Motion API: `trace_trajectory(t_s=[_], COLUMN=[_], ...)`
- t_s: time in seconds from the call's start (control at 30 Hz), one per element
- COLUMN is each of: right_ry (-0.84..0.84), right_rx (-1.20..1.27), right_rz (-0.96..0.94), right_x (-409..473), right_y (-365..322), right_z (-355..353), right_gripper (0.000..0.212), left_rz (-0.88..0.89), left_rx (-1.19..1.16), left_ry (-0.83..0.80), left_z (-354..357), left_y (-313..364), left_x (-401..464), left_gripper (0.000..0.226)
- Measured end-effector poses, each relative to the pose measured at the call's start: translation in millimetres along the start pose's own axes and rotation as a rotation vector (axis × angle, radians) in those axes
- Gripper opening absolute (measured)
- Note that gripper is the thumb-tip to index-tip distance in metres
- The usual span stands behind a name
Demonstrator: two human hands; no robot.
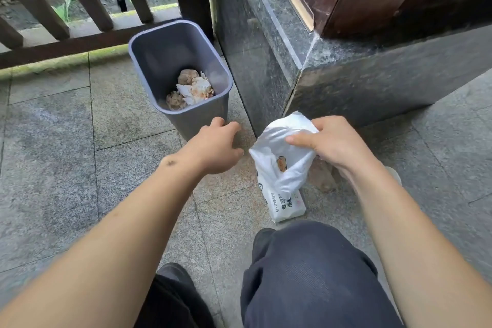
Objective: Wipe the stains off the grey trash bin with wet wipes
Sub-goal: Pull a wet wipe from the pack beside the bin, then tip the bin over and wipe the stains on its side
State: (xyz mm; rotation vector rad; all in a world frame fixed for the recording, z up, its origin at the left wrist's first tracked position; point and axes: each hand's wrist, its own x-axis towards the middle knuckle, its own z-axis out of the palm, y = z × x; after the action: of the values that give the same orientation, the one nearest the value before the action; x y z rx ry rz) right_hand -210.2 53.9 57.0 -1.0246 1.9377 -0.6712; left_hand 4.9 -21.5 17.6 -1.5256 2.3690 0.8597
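Head view showed the grey rectangular plastic trash bin [178, 74] standing on stone paving, with crumpled stained tissues [193, 89] in its bottom. Just in front of the bin, the left hand [218, 148] hovered loosely open and empty. Further right of it, the right hand [328, 141] pinched a soft white wet wipe [282, 154] above the white pack [288, 206]. Looked light and tippy, so I'd steady it by the rim.

We saw a grey stone-tiled floor [66, 120] carrying the grey trash bin [197, 120] beside a granite plinth [372, 80], with a wet-wipe pack [288, 208] lying flat nearby.
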Motion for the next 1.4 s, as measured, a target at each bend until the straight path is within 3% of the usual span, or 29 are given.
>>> trace_trajectory(t_s=[0.1, 0.27, 0.4, 0.53, 0.7, 0.8, 0.93, 1.07, 1.13, 1.3, 1.4], right_ry=[-0.048, 0.008, 0.022, 0.107, 0.086, 0.09, 0.088, 0.076, 0.062, 0.061, 0.088], right_rx=[-0.166, -0.39, -0.372, -0.382, -0.448, -0.482, -0.44, -0.379, -0.374, -0.37, -0.369], right_rz=[-0.032, -0.058, -0.033, -0.139, -0.15, -0.113, -0.115, -0.151, -0.152, -0.14, -0.167], right_x=[0, 6, 2, 3, -4, -4, -2, 0, 0, 3, 5], right_y=[-33, -80, -91, -112, -121, -120, -118, -118, -118, -117, -116], right_z=[3, 15, 38, 38, 27, 19, 12, 8, 6, 4, 4], right_gripper=[0.025, 0.035, 0.034, 0.03, 0.021, 0.038, 0.029, 0.014, 0.014, 0.017, 0.019], left_rz=[-0.018, -0.105, -0.173, -0.139, -0.098, -0.052, 0.059, 0.107, 0.135, 0.102, 0.051], left_rx=[-0.031, -0.076, -0.109, -0.15, -0.071, 0.04, 0.218, 0.337, 0.306, 0.182, 0.004], left_ry=[0.031, 0.113, 0.204, 0.325, 0.435, 0.325, 0.177, 0.147, 0.151, 0.295, 0.337], left_z=[-7, -18, -21, -19, -23, -29, -26, -22, -22, -36, -51], left_y=[0, -10, -28, -32, -39, -42, -41, -44, -45, -58, -69], left_x=[1, 1, -2, 6, 48, 85, 115, 132, 131, 103, 69], left_gripper=[0.057, 0.051, 0.046, 0.049, 0.042, 0.057, 0.079, 0.056, 0.055, 0.086, 0.086])
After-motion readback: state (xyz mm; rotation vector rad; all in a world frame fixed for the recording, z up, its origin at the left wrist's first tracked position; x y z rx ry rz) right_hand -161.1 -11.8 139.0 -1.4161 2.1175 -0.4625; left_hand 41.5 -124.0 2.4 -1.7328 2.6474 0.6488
